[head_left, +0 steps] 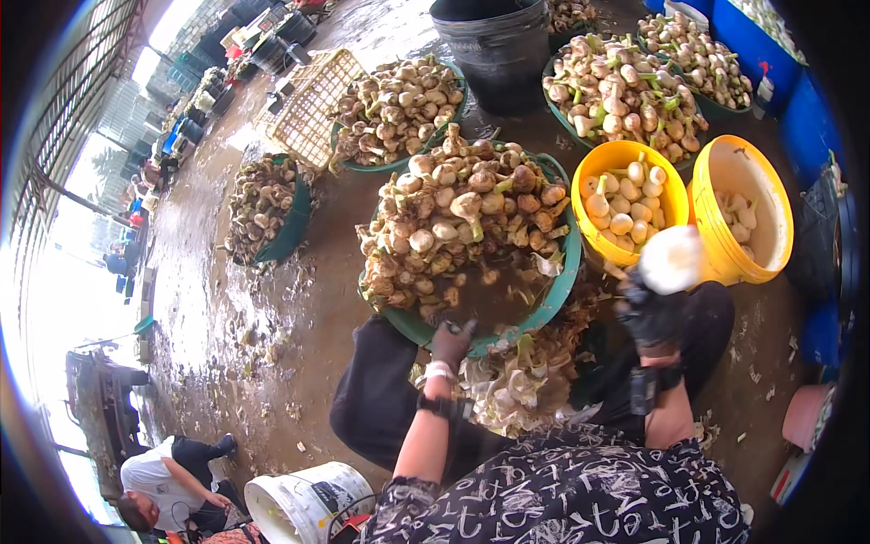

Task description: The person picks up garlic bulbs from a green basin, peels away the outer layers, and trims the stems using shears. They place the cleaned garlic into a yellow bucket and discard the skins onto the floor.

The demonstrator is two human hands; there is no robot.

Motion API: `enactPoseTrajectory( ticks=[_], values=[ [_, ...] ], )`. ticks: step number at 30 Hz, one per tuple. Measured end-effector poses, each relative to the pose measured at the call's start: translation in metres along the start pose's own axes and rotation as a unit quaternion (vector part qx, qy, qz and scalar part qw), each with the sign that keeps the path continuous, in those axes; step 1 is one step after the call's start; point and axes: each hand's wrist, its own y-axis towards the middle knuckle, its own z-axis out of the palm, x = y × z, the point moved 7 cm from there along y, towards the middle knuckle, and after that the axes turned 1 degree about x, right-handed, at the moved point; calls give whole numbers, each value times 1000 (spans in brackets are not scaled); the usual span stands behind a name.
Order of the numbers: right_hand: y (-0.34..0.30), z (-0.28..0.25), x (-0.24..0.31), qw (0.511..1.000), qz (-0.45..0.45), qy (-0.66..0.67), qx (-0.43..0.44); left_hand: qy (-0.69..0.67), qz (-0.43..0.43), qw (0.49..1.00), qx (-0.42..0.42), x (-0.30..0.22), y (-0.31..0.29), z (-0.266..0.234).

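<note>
My right hand (648, 315), in a dark glove, is raised beside the yellow bucket (587, 238) of clean white bulbs. Its fingers are closed on a white garlic bulb (671, 260), smeared by motion. A small brownish tip shows by those fingers, too blurred to name. At the near rim of a large green basin (569, 283), my gloved left hand (452, 342) has its fingers apart, with nothing visible in them. Unpeeled garlic bulbs (453, 213) with soil and short stems are heaped in that basin. Loose peeled skins (521, 381) lie between my knees.
A second yellow bucket (775, 227) holds a few bulbs. More garlic heaps (625, 86) fill basins beyond, around a black tub (494, 63). A cream crate (317, 104) stands at far left. A white bucket (313, 494) and a seated person (172, 480) are at lower left.
</note>
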Motion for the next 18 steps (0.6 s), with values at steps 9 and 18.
enactPoseTrajectory(
  ticks=[9,18],
  values=[
    [-7,-44,-90,918,268,-176,-232,-533,-179,825,-53,149,129,64],
    [1,-137,-97,819,169,-505,-212,-237,38,954,180,-7,34,87]
  ],
)
